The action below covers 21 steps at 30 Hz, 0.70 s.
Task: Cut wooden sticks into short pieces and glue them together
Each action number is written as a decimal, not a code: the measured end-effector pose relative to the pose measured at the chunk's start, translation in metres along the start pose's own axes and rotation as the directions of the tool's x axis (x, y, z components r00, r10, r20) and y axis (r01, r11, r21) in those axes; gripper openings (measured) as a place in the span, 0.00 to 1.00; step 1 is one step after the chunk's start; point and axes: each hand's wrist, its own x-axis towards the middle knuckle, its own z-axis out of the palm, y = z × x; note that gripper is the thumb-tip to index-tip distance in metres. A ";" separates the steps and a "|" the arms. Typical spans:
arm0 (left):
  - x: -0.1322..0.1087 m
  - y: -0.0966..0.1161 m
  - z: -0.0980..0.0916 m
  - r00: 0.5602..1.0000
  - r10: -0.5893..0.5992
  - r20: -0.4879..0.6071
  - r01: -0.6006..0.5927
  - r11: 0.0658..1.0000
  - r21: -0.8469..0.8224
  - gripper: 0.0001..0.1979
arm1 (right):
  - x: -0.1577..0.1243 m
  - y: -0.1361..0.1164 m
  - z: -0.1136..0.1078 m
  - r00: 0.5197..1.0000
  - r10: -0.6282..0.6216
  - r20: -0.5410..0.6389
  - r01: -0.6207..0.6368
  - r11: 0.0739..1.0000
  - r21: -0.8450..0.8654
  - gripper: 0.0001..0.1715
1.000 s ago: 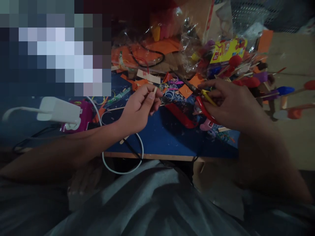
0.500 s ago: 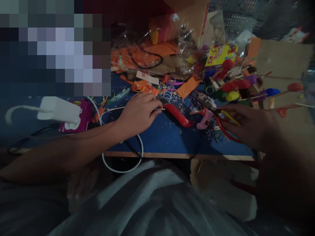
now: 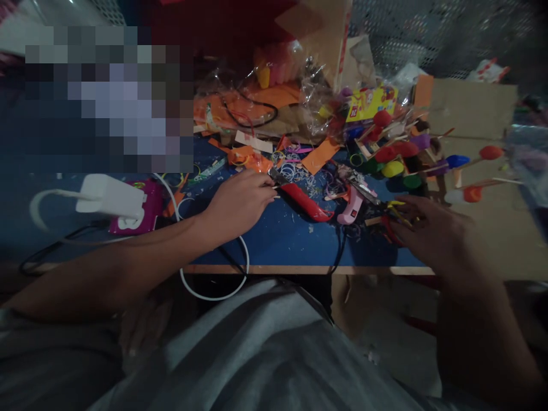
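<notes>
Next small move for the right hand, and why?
Probably lay the scissors flat and let go: the right hand has their handles, the blades are right by the pink glue gun, and the left hand is near the red cutter's blade end. Freeing it seems safer.

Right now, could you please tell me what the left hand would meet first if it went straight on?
The left hand would most likely meet the long red plastic tool handle just ahead, though depth is unclear and they may already touch.
</notes>
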 end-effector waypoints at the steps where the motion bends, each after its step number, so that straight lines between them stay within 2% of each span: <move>1: 0.000 0.002 -0.002 1.000 -0.005 0.001 0.005 1.000 0.017 0.14 | 0.002 -0.004 -0.003 1.000 -0.010 0.002 0.010 0.999 -0.037 0.24; 5: 0.000 0.009 -0.014 0.995 -0.074 0.073 0.063 0.988 0.139 0.11 | 0.011 -0.003 -0.006 0.995 -0.071 0.075 0.077 0.995 -0.069 0.23; 7: 0.001 0.011 -0.020 0.988 -0.112 0.110 0.087 0.974 0.209 0.11 | 0.015 0.005 -0.006 0.995 -0.092 0.024 0.094 0.992 -0.086 0.25; 9: 0.002 0.011 -0.024 0.982 -0.134 0.135 0.097 0.964 0.246 0.11 | 0.022 0.003 -0.009 0.991 -0.133 0.027 0.136 0.983 -0.123 0.27; 11: 0.003 0.010 -0.025 0.980 -0.132 0.148 0.093 0.965 0.245 0.12 | 0.036 -0.016 -0.016 0.983 -0.180 -0.032 0.171 0.967 -0.187 0.25; 13: 0.003 0.008 -0.023 0.983 -0.111 0.149 0.075 0.970 0.230 0.13 | 0.057 -0.055 -0.025 0.946 -0.310 -0.095 0.297 0.947 -0.126 0.23; 15: 0.003 0.008 -0.021 0.985 -0.084 0.152 0.050 0.975 0.218 0.14 | 0.086 -0.105 -0.029 0.836 -0.538 -0.112 0.544 0.839 0.032 0.21; 16: 0.003 0.008 -0.020 0.985 -0.072 0.155 0.037 0.976 0.214 0.15 | 0.102 -0.132 -0.028 0.769 -0.632 -0.095 0.639 0.762 0.105 0.20; 17: 0.003 0.008 -0.019 0.986 -0.065 0.155 0.031 0.977 0.213 0.15 | 0.119 -0.159 -0.026 0.681 -0.721 -0.125 0.731 0.663 0.160 0.19; 19: 0.003 0.009 -0.018 0.987 -0.070 0.147 0.036 0.975 0.220 0.16 | 0.154 -0.212 -0.015 0.554 -0.822 -0.132 0.826 0.524 0.206 0.20; 21: 0.004 0.008 -0.016 0.986 -0.092 0.137 0.058 0.971 0.234 0.17 | 0.184 -0.260 0.000 0.467 -0.882 -0.067 0.865 0.439 0.243 0.24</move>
